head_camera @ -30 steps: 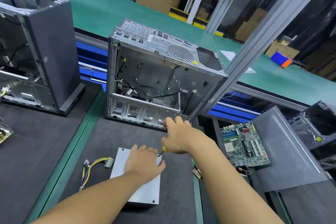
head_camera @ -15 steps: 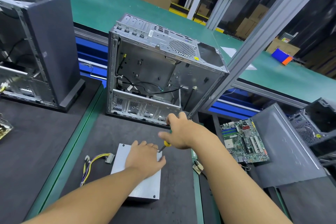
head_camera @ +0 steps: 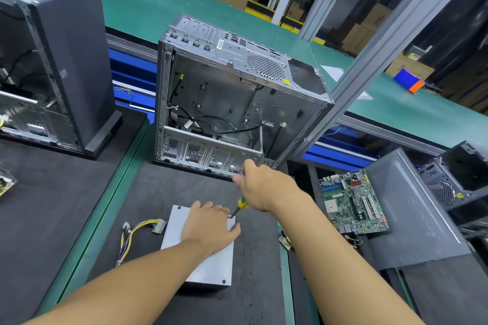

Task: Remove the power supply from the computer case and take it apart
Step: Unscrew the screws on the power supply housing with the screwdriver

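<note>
The power supply (head_camera: pixel 208 266) is lying on the dark mat (head_camera: pixel 171 187), just in front of the open computer case (head_camera: pixel 237 103). The left hand (head_camera: pixel 211 227) is pressing flat on its top with relaxed fingers. The right hand (head_camera: pixel 264 187) is gripping a screwdriver (head_camera: pixel 240 204), whose tip is touching the supply's far right corner.

Grey power supply (head_camera: pixel 208 269) lies flat under the left hand (head_camera: pixel 211 224); open computer case (head_camera: pixel 224 103) stands just beyond the right hand (head_camera: pixel 261 187).

Past the worktop's (head_camera: pixel 184 187) right edge: 1 green motherboard (head_camera: pixel 352 203) lying flat, just beside 1 grey side panel (head_camera: pixel 412 208). Far left: 1 dark tower case (head_camera: pixel 66 68), upright.
</note>
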A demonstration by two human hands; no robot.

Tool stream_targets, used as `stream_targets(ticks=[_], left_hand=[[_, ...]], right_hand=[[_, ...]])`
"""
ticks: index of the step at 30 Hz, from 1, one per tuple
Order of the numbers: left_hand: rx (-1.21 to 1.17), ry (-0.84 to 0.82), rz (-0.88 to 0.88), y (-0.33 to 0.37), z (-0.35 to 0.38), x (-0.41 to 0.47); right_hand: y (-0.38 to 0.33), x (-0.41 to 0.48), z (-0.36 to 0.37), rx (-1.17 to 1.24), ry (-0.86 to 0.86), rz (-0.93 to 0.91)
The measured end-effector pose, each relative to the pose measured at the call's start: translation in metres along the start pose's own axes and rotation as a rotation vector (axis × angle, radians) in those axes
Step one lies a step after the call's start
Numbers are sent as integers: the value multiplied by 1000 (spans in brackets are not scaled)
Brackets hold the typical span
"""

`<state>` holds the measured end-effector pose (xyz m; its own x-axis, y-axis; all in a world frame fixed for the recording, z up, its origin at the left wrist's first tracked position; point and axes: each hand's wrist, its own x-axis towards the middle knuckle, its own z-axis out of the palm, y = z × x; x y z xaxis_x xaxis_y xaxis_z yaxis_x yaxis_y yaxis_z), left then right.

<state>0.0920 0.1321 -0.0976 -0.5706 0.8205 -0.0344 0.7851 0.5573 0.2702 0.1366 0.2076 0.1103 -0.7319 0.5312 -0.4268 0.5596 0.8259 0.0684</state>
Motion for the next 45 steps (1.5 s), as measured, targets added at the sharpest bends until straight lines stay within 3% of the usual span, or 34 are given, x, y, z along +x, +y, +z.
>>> stream_targets(ticks=[3, 9, 11, 14, 20, 25, 32, 37, 41, 45], left_hand=[[-15, 12, 1, 0, 0, 1], [-74, 82, 52, 0, -2, -2], [-159, 102, 77, -2, -3, -3], [-263, 108, 72, -5, -6, -3], [-235, 124, 87, -5, -5, -2], [-220, 109, 86, -6, -1, -2], [-222, 115, 92, -5, -4, -2], [-235, 100, 82, -3, -5, -1], [-220, 101, 84, -5, -4, -2], [-220, 119, 111, -4, -8, -2]], right_hand=[[-1, 1, 3, -56, 115, -88], [0, 3, 0, 75, -27, -92], [-1, 2, 2, 58, 48, -27], [-3, 2, 6, -44, 184, -68], [1, 2, 2, 21, 6, -109], [2, 2, 11, -125, 265, -63], [6, 4, 11, 23, 138, -103], [10, 2, 22, -148, 375, -64], [13, 1, 24, -30, 281, -214], [16, -1, 24, 1, 266, -198]])
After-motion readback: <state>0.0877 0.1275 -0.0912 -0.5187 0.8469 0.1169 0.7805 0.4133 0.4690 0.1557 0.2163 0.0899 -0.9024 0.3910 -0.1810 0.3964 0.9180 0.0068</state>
